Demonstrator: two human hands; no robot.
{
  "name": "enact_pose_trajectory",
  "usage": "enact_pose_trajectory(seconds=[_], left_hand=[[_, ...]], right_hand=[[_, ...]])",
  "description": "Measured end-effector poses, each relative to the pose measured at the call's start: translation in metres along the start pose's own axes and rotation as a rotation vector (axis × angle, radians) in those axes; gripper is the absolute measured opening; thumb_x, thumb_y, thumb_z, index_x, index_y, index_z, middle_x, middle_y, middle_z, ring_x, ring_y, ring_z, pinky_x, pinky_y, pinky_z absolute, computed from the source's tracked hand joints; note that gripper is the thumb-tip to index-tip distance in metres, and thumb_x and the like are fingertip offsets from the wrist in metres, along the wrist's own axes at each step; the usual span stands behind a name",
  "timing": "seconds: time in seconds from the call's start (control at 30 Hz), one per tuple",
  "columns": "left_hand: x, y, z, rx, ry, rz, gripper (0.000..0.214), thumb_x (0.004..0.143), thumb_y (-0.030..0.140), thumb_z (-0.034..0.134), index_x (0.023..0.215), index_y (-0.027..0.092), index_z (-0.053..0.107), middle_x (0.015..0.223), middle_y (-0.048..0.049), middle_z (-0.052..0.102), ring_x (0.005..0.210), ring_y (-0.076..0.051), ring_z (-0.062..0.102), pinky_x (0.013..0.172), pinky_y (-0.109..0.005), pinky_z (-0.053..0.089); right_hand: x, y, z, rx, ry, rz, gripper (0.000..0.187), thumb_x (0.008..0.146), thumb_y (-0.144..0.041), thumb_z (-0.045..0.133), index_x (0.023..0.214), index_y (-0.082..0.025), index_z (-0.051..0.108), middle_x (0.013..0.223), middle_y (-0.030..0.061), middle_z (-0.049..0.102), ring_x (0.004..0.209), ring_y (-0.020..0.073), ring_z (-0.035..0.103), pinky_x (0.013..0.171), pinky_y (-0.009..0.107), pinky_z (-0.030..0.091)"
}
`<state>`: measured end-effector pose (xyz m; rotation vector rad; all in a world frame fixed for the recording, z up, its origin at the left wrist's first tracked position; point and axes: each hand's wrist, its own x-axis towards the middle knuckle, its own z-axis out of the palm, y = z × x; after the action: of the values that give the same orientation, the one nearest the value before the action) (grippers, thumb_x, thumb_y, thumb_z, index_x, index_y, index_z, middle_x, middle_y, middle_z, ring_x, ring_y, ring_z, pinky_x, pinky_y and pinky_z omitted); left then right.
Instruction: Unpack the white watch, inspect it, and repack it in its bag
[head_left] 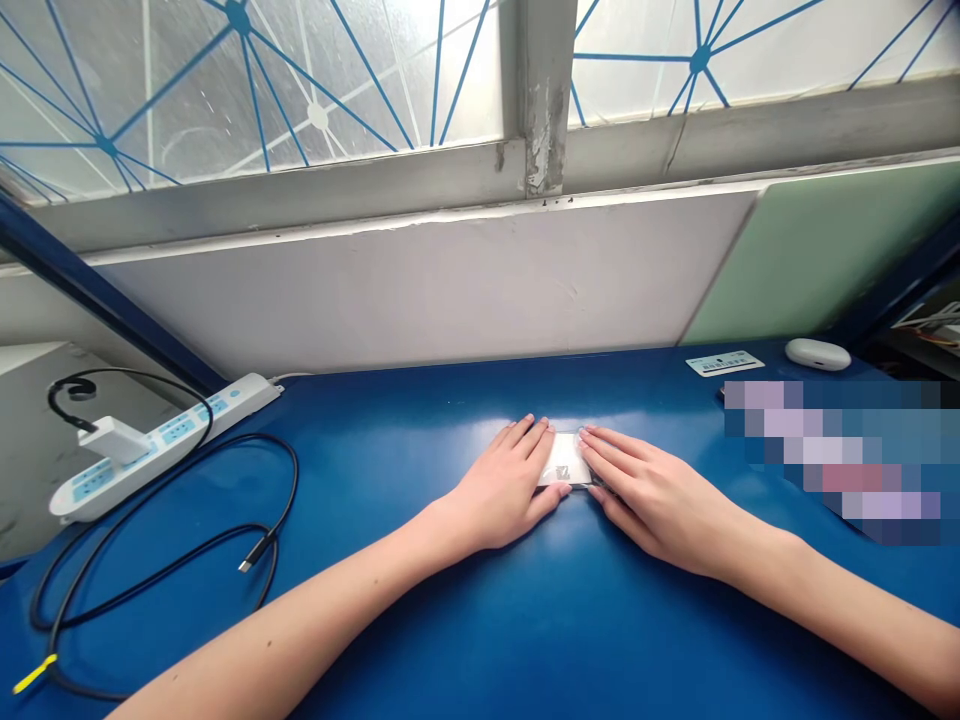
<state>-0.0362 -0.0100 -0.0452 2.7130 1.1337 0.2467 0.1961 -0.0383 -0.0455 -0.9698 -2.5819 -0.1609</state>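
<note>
Head view: I am seeing a small white card (564, 462) lying flat on the blue table (450, 620), mid-table, directly between both hands. The left hand (506, 492) is lying open, palm down, fingers covering the card's left end, thumb at its near edge. The right hand (656, 497) is likewise lying flat and open, fingertips touching the card's right end. Neither is clenching it. The card's long axis is running left to right, hand to hand, and both hands are equally near. A power strip (161, 437) and black cable (187, 555) are sitting well apart, far left.
</note>
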Motion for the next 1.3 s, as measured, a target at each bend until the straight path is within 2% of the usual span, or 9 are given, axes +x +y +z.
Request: enact_pose_trajectory(seconds=[0.17, 0.27, 0.33, 0.53, 0.67, 0.8, 1.03, 1.3], left_hand=[[-0.001, 0.001, 0.000, 0.000, 0.004, -0.004, 0.065, 0.102, 0.050, 0.041, 0.150, 0.007, 0.034, 0.158, -0.0213, 0.034, 0.150, -0.034, 0.025, 0.120, -0.049, 0.027], [-0.001, 0.001, 0.000, -0.001, 0.000, -0.006, 0.066, 0.102, 0.050, 0.041, 0.150, 0.005, 0.034, 0.158, -0.0216, 0.034, 0.150, -0.035, 0.025, 0.121, -0.047, 0.025], [0.000, 0.001, 0.000, -0.011, 0.001, -0.011, 0.067, 0.101, 0.049, 0.043, 0.150, 0.004, 0.035, 0.158, -0.0223, 0.033, 0.150, -0.035, 0.025, 0.121, -0.047, 0.025], [0.001, 0.000, -0.001, -0.031, 0.001, -0.008, 0.069, 0.099, 0.051, 0.048, 0.150, 0.008, 0.034, 0.158, -0.0214, 0.033, 0.150, -0.034, 0.024, 0.120, -0.050, 0.027], [0.001, 0.001, -0.003, -0.014, -0.026, -0.016, 0.069, 0.100, 0.052, 0.045, 0.151, 0.008, 0.032, 0.159, -0.0207, 0.031, 0.151, -0.034, 0.023, 0.121, -0.048, 0.026], [0.001, 0.000, -0.003, -0.020, -0.013, 0.001, 0.067, 0.100, 0.053, 0.044, 0.151, 0.012, 0.033, 0.159, -0.0182, 0.035, 0.151, -0.033, 0.023, 0.121, -0.048, 0.026], [0.001, -0.001, -0.002, -0.041, -0.003, 0.004, 0.068, 0.099, 0.052, 0.046, 0.151, 0.008, 0.034, 0.158, -0.0199, 0.035, 0.150, -0.033, 0.025, 0.121, -0.049, 0.026], [0.001, -0.002, -0.002, -0.046, -0.017, -0.002, 0.068, 0.100, 0.052, 0.045, 0.151, 0.009, 0.032, 0.159, -0.0210, 0.032, 0.151, -0.034, 0.022, 0.121, -0.051, 0.027]], right_hand=[[0.006, -0.010, 0.001, -0.078, -0.003, -0.040, 0.043, 0.097, -0.022, 0.046, 0.128, 0.005, 0.060, 0.131, 0.0311, 0.062, 0.132, 0.0423, 0.052, 0.107, 0.054, 0.049], [0.005, -0.010, 0.002, -0.033, -0.027, -0.012, 0.044, 0.097, -0.020, 0.045, 0.131, 0.005, 0.058, 0.132, 0.0311, 0.061, 0.134, 0.0415, 0.050, 0.108, 0.054, 0.048], [0.003, -0.007, 0.002, 0.044, -0.034, 0.030, 0.044, 0.097, -0.021, 0.045, 0.135, 0.001, 0.055, 0.135, 0.0272, 0.061, 0.137, 0.0383, 0.048, 0.110, 0.052, 0.047], [-0.001, 0.007, 0.001, 0.344, 0.000, 0.161, 0.040, 0.099, -0.027, 0.049, 0.136, -0.016, 0.058, 0.147, 0.0152, 0.054, 0.149, 0.0332, 0.029, 0.112, 0.054, 0.044], [-0.002, 0.022, 0.001, 0.424, -0.034, 0.199, 0.036, 0.101, -0.032, 0.046, 0.129, -0.022, 0.065, 0.147, 0.0120, 0.055, 0.146, 0.0331, 0.035, 0.110, 0.056, 0.044], [-0.005, 0.029, 0.003, 0.368, 0.020, 0.182, 0.031, 0.100, -0.030, 0.048, 0.119, -0.020, 0.070, 0.143, 0.0133, 0.059, 0.141, 0.0329, 0.044, 0.109, 0.054, 0.047], [-0.008, 0.023, 0.007, 0.280, 0.017, 0.104, 0.042, 0.098, -0.027, 0.051, 0.139, -0.020, 0.057, 0.141, 0.0148, 0.060, 0.136, 0.0320, 0.050, 0.107, 0.051, 0.049], [-0.010, 0.030, 0.006, 0.245, -0.041, 0.106, 0.042, 0.101, -0.027, 0.044, 0.141, -0.020, 0.055, 0.146, 0.0127, 0.056, 0.138, 0.0304, 0.046, 0.109, 0.051, 0.047]])
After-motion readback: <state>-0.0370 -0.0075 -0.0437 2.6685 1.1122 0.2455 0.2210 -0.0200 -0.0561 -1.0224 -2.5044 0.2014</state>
